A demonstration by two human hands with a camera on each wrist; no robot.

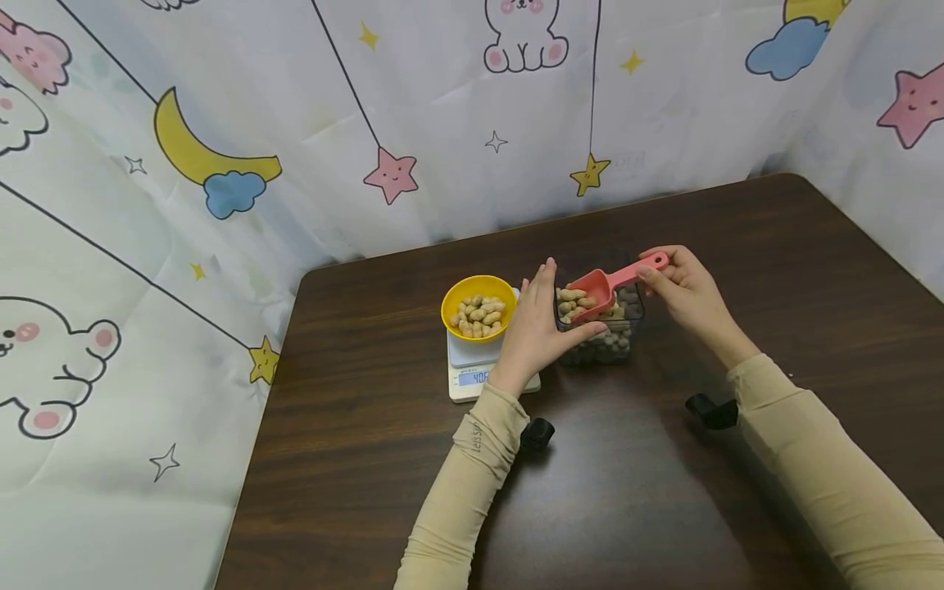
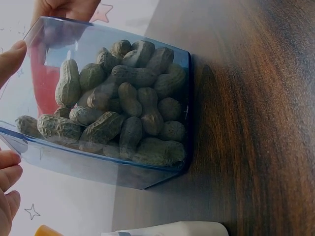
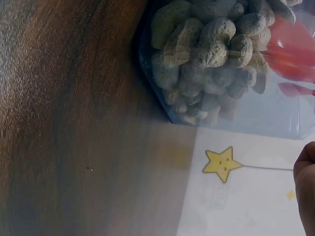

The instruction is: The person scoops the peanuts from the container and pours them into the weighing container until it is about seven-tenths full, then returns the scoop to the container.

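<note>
My right hand (image 1: 689, 295) grips the handle of a pink scoop (image 1: 603, 288). The scoop's bowl dips into a clear plastic box (image 2: 162, 172), among unshelled peanuts (image 2: 130, 98). At the box's left front corner is my left hand (image 1: 533, 332), fingers stretched along the left side and thumb spread across the front at the rim. Left of that hand, a yellow bowl (image 1: 448, 311) with several peanuts (image 1: 479, 316) in it sits on a white kitchen scale (image 1: 468, 357). The scale's display (image 1: 472, 378) is lit, its digits partly hidden behind the left wrist.
Everything stands on a dark wood table (image 1: 354, 459). Behind it hangs a white curtain (image 1: 442, 98) with cartoon stars, moons and bears. Black devices show by both wrists, one near the left sleeve (image 1: 460, 492) and one near the right sleeve (image 1: 819, 467).
</note>
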